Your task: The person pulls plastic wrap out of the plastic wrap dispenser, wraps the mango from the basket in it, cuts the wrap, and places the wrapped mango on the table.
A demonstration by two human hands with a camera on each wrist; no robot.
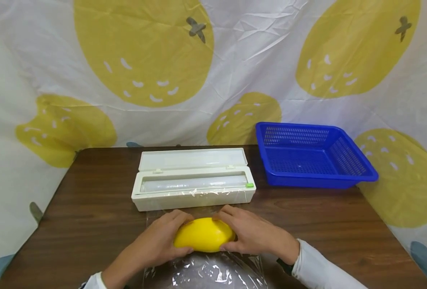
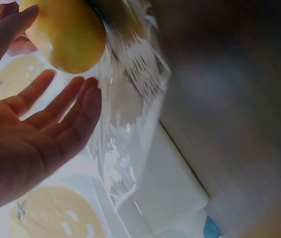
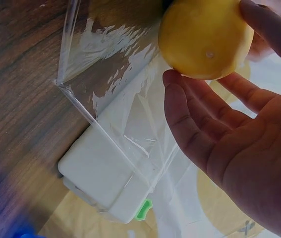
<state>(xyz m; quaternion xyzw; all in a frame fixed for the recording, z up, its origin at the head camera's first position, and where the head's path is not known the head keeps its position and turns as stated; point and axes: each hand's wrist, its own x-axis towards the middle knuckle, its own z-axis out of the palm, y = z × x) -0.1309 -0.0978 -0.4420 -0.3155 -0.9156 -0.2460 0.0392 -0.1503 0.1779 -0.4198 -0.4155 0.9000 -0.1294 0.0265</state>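
Observation:
A smooth, glossy yellow oval fruit (image 1: 205,237) lies crosswise between both hands, over a clear sheet of plastic wrap (image 1: 206,273). Its left end is held by my left hand (image 1: 159,239), thumb in front and fingers behind. My right hand (image 1: 251,230) grips the right end the same way. The left wrist view has the thumb on the fruit (image 2: 73,39) and bent fingers close beside it. From the right wrist, the fruit's rounded end (image 3: 204,42) shows a small pale spot. The wrap runs from a white dispenser box (image 1: 195,202) just beyond the hands.
The dispenser's lid (image 1: 193,159) stands open, showing the wrap roll (image 1: 195,183) and a green slider (image 1: 249,185) at the right. A blue perforated basket (image 1: 318,180) sits at the back right of the brown wooden table (image 1: 90,200). A fruit-print cloth (image 1: 235,72) hangs behind.

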